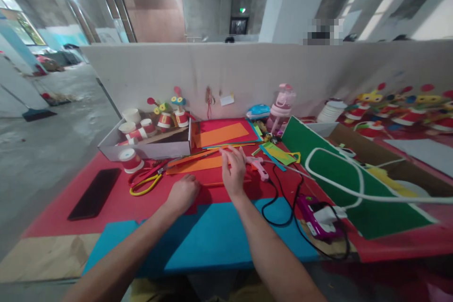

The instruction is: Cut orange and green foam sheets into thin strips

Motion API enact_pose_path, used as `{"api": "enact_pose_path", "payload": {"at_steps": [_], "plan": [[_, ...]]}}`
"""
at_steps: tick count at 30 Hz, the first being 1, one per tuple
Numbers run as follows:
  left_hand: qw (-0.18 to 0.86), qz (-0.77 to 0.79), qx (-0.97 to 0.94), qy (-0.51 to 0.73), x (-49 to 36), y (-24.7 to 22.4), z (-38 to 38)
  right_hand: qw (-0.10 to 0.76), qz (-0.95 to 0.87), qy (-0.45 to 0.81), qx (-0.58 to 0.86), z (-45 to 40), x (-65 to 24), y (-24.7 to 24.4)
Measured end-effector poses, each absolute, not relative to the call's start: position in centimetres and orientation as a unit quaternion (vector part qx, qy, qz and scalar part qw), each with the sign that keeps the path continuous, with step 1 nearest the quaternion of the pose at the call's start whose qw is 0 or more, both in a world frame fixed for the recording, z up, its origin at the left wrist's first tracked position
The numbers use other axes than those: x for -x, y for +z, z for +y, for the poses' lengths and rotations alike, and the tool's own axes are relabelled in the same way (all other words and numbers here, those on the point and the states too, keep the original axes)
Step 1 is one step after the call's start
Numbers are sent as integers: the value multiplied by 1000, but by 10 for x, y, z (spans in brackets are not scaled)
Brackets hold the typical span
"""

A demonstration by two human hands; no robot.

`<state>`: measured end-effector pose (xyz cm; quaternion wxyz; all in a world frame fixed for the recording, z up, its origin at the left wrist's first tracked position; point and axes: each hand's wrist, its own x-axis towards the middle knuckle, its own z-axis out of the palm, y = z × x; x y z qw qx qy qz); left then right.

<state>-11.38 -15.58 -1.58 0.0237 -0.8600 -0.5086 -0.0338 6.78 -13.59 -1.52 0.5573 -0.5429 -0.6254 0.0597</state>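
Orange strip (213,184) beside left grip (184,193)

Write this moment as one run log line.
left hand: over red surface; right hand: beside orange paper; pink glue gun: lying nearby

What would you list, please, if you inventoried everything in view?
Box: one, white, rear left
Cups: several, red and white, in and beside box
Toy figures: several, multicoloured, rear
Packet: one, blue, rear
Bottle: one, pink, rear
Phone: one, black, left
Looped handle: one, yellow, right of phone
Papers: several, orange, centre
Sheet: at least one, blue, front
Glue gun: one, pink, beside right hand
Power block: one, purple, right
Panel: one, green, right
Cables: several, black and white, right
Left hand, right hand: two, bare, centre
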Motion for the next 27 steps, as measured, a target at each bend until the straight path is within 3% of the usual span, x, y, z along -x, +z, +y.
{"api": "enact_pose_path", "payload": {"at_steps": [7,10,13,16,20,23,27], "plan": [[158,-513,836,-109,102,19,-73,439,-742,117,493,-137,-56,-32],[154,-505,843,-102,92,17,-52,362,-789,117,483,-132,-49,-39],[105,-517,838,-141,92,5,-56,340,-791,137,490,-128,-46,-42],[-32,-512,811,-282,100,-10,-75,396,-747,214,488,-127,-45,-40],[-348,-459,658,-485,111,-23,-95,468,-662,419,408,-127,-46,-32],[-506,-401,560,-519,113,-25,-100,439,-663,480,371,-130,-47,-28],[-608,-401,500,-469,107,-23,-104,420,-687,472,359,-135,-48,-30]]}}
